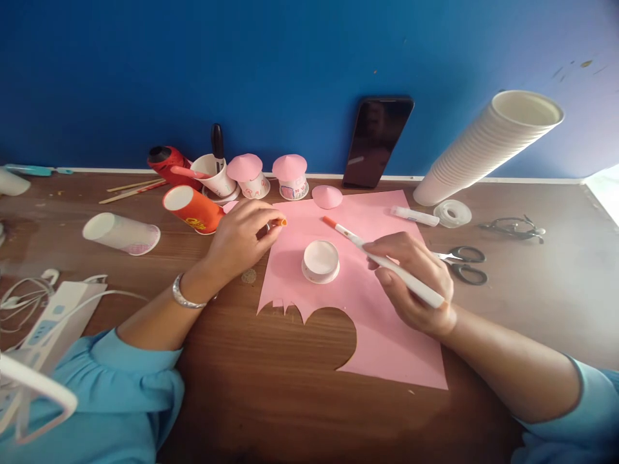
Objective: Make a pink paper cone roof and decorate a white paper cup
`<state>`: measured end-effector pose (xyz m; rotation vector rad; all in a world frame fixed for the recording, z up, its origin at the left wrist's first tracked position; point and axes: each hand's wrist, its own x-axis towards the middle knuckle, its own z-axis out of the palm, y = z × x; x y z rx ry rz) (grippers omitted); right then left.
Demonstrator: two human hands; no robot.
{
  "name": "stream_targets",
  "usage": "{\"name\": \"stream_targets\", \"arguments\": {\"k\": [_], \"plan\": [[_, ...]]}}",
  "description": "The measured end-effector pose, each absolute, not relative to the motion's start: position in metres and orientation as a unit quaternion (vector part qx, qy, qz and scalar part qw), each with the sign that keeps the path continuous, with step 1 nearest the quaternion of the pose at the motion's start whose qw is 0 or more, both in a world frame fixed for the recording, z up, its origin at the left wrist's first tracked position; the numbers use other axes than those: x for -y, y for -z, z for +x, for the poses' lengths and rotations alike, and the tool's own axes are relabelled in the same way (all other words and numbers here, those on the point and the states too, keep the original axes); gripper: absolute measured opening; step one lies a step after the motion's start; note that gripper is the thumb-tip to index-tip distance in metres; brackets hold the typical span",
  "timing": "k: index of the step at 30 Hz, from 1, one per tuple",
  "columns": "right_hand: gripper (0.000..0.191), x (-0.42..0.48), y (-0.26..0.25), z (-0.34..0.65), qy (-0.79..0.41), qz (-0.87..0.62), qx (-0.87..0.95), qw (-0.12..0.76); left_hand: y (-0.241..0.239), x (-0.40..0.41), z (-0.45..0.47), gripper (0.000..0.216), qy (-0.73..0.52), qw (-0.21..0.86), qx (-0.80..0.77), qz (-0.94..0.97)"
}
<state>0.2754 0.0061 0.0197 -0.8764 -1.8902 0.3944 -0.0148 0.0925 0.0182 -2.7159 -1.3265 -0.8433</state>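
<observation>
My right hand (418, 283) grips a white felt-tip marker (351, 237) whose orange end points left over the pink paper. Between the fingertips of my left hand (242, 240) is a small orange cap (282, 222). A short white paper cup piece (322, 259) stands on the pink paper sheet (391, 335), between my hands and touched by neither. The sheet's near left edge has curved cut-outs. At its far edge lies a pink paper cone (327, 196). Behind my left hand, two small decorated cups (293, 187) wear pink cone tops (244, 167).
A tall stack of paper cups (488, 148) leans at back right, near clear tape (452, 213), a glue stick (414, 216) and scissors (467, 264). A phone (378, 142) rests against the blue wall. An orange cup (193, 209), white cup (120, 233) and power strip (58, 322) are left.
</observation>
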Motion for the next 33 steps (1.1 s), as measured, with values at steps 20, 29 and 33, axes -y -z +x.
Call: {"name": "stream_targets", "arguments": {"k": [20, 29, 33], "plan": [[0.024, 0.022, -0.035, 0.258, -0.354, -0.312, 0.739, 0.481, -0.055, -0.022, 0.012, 0.014, 0.289, -0.047, 0.258, -0.921], [0.026, 0.017, -0.027, 0.261, -0.376, -0.299, 0.732, 0.483, -0.056, -0.02, 0.013, 0.012, 0.291, -0.12, 0.265, -0.911], [0.025, 0.019, -0.028, 0.261, -0.368, -0.308, 0.729, 0.487, -0.059, -0.016, 0.015, 0.013, 0.294, -0.124, 0.271, -0.908]]}}
